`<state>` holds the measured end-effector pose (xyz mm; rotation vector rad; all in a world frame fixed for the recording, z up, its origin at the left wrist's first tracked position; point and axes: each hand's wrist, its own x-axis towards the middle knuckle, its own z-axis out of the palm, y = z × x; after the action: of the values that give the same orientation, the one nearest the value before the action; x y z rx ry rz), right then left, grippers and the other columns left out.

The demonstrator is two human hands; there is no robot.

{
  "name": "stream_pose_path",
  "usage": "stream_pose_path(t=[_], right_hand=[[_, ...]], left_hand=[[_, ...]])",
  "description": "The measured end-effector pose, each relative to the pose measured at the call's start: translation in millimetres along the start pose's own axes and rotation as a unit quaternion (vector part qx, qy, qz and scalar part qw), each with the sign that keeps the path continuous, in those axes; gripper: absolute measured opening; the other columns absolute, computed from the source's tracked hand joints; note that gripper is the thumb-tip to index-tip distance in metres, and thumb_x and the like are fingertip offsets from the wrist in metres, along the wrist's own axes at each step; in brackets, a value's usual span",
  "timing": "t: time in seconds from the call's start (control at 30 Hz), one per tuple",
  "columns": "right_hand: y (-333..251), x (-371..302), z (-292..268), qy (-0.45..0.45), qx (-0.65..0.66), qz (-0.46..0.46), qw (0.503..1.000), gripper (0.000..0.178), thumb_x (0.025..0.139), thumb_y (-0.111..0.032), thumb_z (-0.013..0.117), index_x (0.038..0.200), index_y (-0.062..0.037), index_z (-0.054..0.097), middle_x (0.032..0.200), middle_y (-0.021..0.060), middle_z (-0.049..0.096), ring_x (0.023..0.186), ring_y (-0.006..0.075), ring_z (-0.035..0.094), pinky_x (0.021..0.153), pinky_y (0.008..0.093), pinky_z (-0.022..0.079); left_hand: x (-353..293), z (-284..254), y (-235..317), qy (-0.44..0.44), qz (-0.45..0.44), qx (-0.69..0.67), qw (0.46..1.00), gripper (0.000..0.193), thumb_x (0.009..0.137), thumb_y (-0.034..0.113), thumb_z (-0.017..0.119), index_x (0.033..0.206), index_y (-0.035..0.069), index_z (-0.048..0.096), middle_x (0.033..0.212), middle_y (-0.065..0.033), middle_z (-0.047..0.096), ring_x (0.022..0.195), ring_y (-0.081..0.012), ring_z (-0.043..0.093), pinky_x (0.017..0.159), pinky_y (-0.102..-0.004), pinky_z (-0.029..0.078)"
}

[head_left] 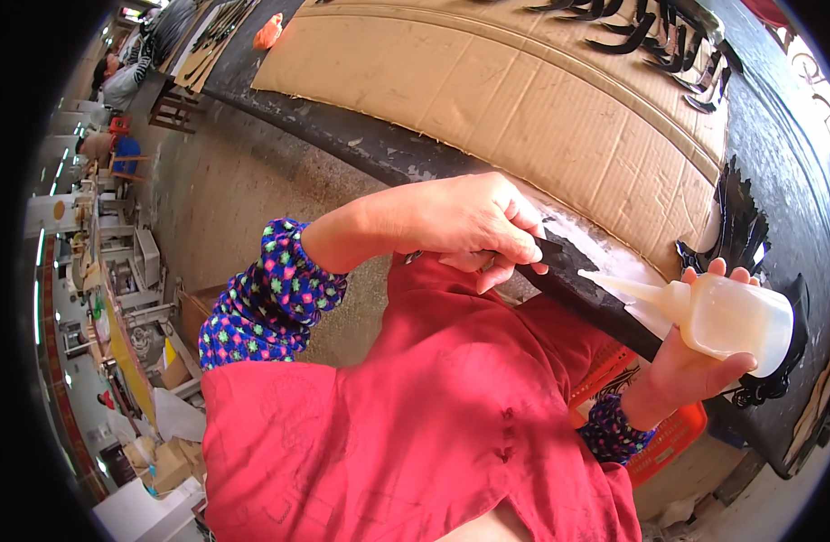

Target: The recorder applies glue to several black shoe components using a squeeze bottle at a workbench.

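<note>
My left hand [482,221] is closed, with thumb and fingers pinching a small flat black piece [550,250] above the table's near edge. Most of that piece is hidden by the fingers or blends into the dark edge. A translucent squeeze bottle [740,323] with a long pointed nozzle lies in my right hand [681,370], fingers and thumb around its body. It is tilted on its side and holds a pale, yellowish liquid. Its nozzle tip points left toward the black piece, a short gap away. Whitish residue [604,253] coats the table between the hands.
A cardboard sheet [487,81] covers much of the black table [785,172]. Curved black strips [650,41] lie in a row at its far side. A heap of black pieces [740,217] sits beyond the bottle. A red plastic basket [672,447] stands below the table edge.
</note>
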<state>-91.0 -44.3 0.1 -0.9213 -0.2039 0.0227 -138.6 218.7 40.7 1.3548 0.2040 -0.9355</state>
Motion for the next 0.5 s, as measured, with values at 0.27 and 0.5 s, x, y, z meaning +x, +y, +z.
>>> stream_pose_path(t=[0.27, 0.5], right_hand=[[1.1, -3.4, 2.2, -0.033, -0.011, 0.001, 0.999, 0.078, 0.073, -0.049, 0.058, 0.124, 0.0012, 0.027, 0.124, 0.0161, 0.038, 0.113, 0.0372, 0.037, 0.092, 0.0513, 0.031], [1.2, -4.5, 3.2, -0.036, 0.002, 0.01, 0.999, 0.078, 0.072, -0.046, 0.06, 0.124, 0.0011, 0.027, 0.124, 0.0163, 0.036, 0.113, 0.0381, 0.036, 0.093, 0.0523, 0.03]], left_hand=[[-5.3, -2.2, 2.3, -0.011, -0.004, 0.028, 1.0, 0.019, 0.078, 0.017, 0.053, 0.085, 0.001, 0.059, 0.048, -0.0019, 0.05, 0.035, -0.0014, 0.03, 0.034, -0.0179, 0.02], [-2.3, 0.9, 2.9, -0.027, -0.01, 0.045, 0.999, 0.019, 0.078, 0.017, 0.053, 0.085, 0.001, 0.059, 0.048, -0.0014, 0.049, 0.035, -0.0017, 0.03, 0.034, -0.0183, 0.02]])
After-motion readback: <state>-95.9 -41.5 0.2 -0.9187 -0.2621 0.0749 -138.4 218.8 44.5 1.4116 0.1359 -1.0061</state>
